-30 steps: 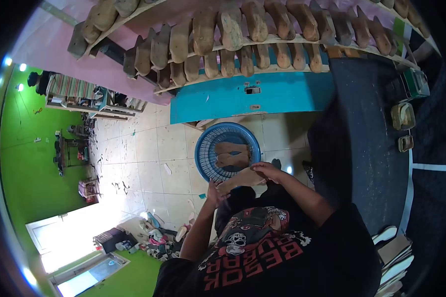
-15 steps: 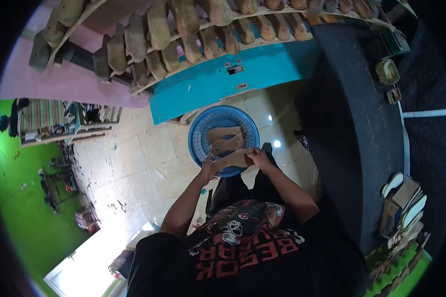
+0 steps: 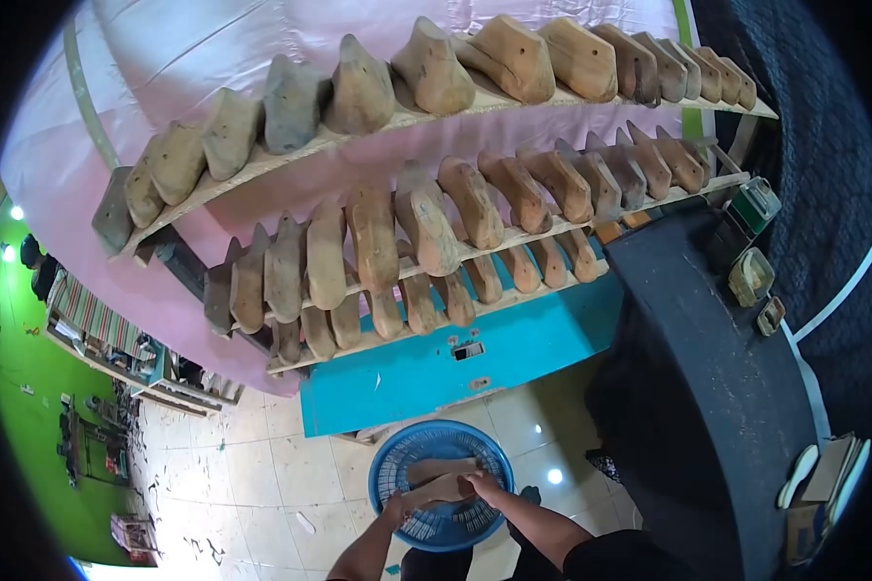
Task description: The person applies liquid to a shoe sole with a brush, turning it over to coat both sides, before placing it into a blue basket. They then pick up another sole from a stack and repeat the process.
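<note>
A blue round basket (image 3: 443,431) stands on the tiled floor, low in the view. Over it, my left hand (image 3: 394,507) and my right hand (image 3: 479,482) hold a wooden shoe last (image 3: 438,492) between them, one hand at each end. Another wooden last (image 3: 434,470) lies in the basket just beyond the held one. Whether more lasts lie beneath the held one is hidden.
Wooden shelves (image 3: 339,138) bear rows of several shoe lasts. Below them is a turquoise panel (image 3: 388,385). A dark table (image 3: 707,387) on the right carries small containers (image 3: 751,276) and a box (image 3: 800,533). Another rack (image 3: 116,358) stands at left.
The view has tilted up, bringing the upper shelves into sight and shifting the basket lower. Both hands still hold a last over the basket.
</note>
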`<action>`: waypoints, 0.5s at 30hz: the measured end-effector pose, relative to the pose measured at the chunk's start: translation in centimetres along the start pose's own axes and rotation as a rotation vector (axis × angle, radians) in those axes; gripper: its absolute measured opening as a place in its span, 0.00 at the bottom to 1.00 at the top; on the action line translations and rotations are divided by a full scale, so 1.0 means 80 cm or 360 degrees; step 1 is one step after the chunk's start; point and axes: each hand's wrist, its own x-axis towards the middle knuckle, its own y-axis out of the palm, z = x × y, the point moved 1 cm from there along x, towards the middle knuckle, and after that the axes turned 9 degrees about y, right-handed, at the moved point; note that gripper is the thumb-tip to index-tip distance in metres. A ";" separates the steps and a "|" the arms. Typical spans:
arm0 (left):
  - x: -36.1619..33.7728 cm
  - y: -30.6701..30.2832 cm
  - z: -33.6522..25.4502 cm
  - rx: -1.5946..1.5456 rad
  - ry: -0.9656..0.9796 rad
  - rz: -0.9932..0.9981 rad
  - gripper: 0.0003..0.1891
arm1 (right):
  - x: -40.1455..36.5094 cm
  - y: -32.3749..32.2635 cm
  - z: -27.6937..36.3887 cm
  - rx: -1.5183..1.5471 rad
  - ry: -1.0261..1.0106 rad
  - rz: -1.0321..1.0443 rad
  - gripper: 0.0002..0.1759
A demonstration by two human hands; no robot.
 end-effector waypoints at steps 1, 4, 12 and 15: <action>0.007 0.002 0.013 -0.0037 0.0000 -0.0120 0.30 | 0.008 0.006 -0.003 0.0004 0.0005 -0.0001 0.33; 0.052 0.024 0.035 -0.0097 -0.0048 -0.0261 0.27 | 0.085 0.022 -0.040 -0.0103 -0.0203 -0.0117 0.31; 0.054 0.062 0.007 -0.0156 0.0093 -0.0546 0.33 | 0.050 0.047 -0.052 0.0012 -0.0113 -0.0831 0.39; 0.096 0.051 0.034 0.0598 0.0498 -0.0532 0.38 | 0.080 0.040 -0.076 0.0544 0.0425 -0.0282 0.30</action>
